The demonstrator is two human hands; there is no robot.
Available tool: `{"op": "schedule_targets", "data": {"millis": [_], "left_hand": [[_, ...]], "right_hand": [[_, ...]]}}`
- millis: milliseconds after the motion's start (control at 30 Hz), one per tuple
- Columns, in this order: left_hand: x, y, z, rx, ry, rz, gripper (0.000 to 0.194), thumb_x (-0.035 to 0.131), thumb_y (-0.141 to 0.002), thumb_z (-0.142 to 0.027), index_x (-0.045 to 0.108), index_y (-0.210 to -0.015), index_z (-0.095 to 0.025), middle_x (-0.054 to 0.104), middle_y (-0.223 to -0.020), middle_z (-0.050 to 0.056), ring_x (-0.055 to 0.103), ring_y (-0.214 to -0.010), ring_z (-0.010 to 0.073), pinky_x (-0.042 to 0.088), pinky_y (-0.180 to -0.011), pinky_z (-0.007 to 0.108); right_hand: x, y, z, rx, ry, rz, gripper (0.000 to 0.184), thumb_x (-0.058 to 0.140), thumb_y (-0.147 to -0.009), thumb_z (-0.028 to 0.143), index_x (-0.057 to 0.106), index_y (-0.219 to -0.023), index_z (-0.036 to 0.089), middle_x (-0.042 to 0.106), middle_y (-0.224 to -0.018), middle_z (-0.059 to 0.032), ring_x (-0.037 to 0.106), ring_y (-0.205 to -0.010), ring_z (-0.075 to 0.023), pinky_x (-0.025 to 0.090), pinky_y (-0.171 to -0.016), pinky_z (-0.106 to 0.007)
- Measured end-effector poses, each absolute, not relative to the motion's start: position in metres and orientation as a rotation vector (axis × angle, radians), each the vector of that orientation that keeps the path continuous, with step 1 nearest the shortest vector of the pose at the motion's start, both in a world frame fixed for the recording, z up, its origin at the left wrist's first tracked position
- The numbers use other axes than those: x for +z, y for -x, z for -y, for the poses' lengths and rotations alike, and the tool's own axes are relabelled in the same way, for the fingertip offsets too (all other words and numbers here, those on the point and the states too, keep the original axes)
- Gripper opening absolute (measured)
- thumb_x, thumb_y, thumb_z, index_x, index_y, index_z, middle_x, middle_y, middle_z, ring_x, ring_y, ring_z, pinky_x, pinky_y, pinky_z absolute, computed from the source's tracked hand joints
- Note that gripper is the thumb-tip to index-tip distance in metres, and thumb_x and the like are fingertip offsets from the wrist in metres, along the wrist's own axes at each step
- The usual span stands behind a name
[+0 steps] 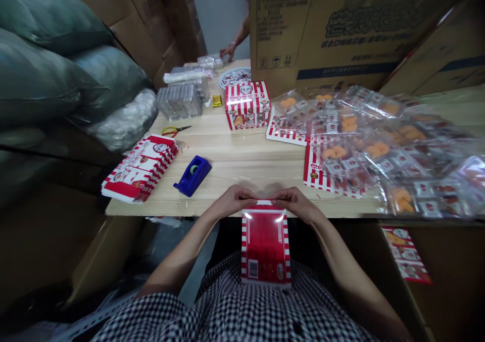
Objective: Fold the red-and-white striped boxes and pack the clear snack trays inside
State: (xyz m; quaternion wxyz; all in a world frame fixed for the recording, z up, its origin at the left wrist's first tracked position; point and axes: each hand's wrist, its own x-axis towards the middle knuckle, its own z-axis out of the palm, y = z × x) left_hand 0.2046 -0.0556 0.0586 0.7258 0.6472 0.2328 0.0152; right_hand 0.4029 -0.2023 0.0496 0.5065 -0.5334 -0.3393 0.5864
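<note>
Left hand [232, 201] and right hand [293, 203] are both curled nearly closed, pinching the top edge of a flat red-and-white striped carton [265, 246] from either side, with the knuckles almost meeting in the middle. The carton hangs just past the edge of the wooden table [235, 155], in front of a checked top [242, 311]. It's got a shiny red panel, a barcode near the bottom corner and a white strip along the top edge.

Up the table there's a made-up striped box [247, 104], closed as far as I can see. To its right, clear plastic bags [379, 140] are piled up, full of small packets with orange snacks on them. Clear plastic trays [179, 101] sit stacked on the far left side, and a pile of flat striped cartons [139, 167] is on the near left. Between them are a blue tape dispenser [192, 175] and scissors [176, 130]. Someone else's hand [228, 51] rests at the far end of the table.
</note>
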Motion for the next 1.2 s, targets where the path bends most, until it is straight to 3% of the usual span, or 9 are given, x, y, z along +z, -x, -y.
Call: {"op": "schedule_targets", "data": {"millis": [233,400,533,700,833,1033,1200], "left_hand": [[0.067,-0.201,0.054,0.015,-1.533,-0.516,0.020,0.077,-0.077,-0.032,0.083,-0.088,-0.016,0.078,-0.075,0.006,0.063,-0.061,0.0145,0.046,-0.062,0.024],[0.067,-0.195,0.056,0.021,-1.552,-0.541,0.022,0.077,-0.077,-0.033,0.083,-0.089,-0.016,0.079,-0.077,0.007,0.063,-0.061,0.0145,0.046,-0.060,0.024],[0.062,-0.193,0.060,0.071,-1.571,-0.516,0.021,0.074,-0.080,-0.033,0.083,-0.091,-0.017,0.079,-0.081,0.008,0.066,-0.065,0.0163,0.049,-0.061,0.024],[0.066,-0.185,0.053,0.040,-1.586,-0.410,0.020,0.068,-0.087,-0.029,0.081,-0.099,-0.021,0.080,-0.092,0.007,0.073,-0.083,0.0202,0.056,-0.078,0.030],[0.073,-0.174,0.038,-0.087,-1.457,-0.321,0.027,0.076,-0.081,-0.027,0.080,-0.107,-0.022,0.079,-0.107,0.010,0.073,-0.100,0.0248,0.055,-0.093,0.037],[0.071,-0.160,0.037,-0.108,-1.423,-0.334,0.026,0.072,-0.085,-0.029,0.079,-0.109,-0.021,0.078,-0.111,0.009,0.072,-0.105,0.0236,0.052,-0.098,0.036],[0.067,-0.158,0.039,-0.031,-1.431,-0.348,0.024,0.073,-0.083,-0.023,0.080,-0.106,-0.021,0.079,-0.105,0.009,0.074,-0.098,0.0231,0.054,-0.092,0.035]], "right_hand": [[0.050,-0.394,0.203,1.403,1.294,0.816,0.024,0.086,-0.070,0.039,0.080,-0.080,0.018,0.076,-0.071,-0.0007,0.066,-0.063,-0.0138,0.052,-0.067,-0.027],[0.054,-0.386,0.217,1.422,1.255,0.816,0.029,0.076,-0.083,0.045,0.080,-0.101,0.023,0.080,-0.094,-0.0033,0.072,-0.088,-0.0191,0.055,-0.085,-0.034],[0.061,-0.386,0.224,1.464,1.231,0.887,0.034,0.076,-0.084,0.043,0.077,-0.113,0.026,0.079,-0.108,-0.0048,0.071,-0.106,-0.0240,0.055,-0.094,-0.039],[0.063,-0.387,0.224,1.477,1.239,0.923,0.032,0.073,-0.086,0.042,0.077,-0.115,0.028,0.077,-0.114,-0.0050,0.064,-0.123,-0.0281,0.052,-0.103,-0.045],[0.064,-0.386,0.220,1.560,1.238,0.967,0.035,0.072,-0.088,0.042,0.075,-0.120,0.030,0.077,-0.114,-0.0046,0.067,-0.118,-0.0283,0.052,-0.103,-0.047],[0.065,-0.380,0.214,1.581,1.260,0.996,0.030,0.076,-0.084,0.044,0.079,-0.110,0.030,0.079,-0.107,-0.0040,0.069,-0.112,-0.0301,0.053,-0.101,-0.049],[0.060,-0.379,0.211,1.571,1.289,1.045,0.039,0.073,-0.086,0.049,0.074,-0.121,0.031,0.074,-0.123,-0.0042,0.064,-0.122,-0.0315,0.045,-0.110,-0.053]]}}
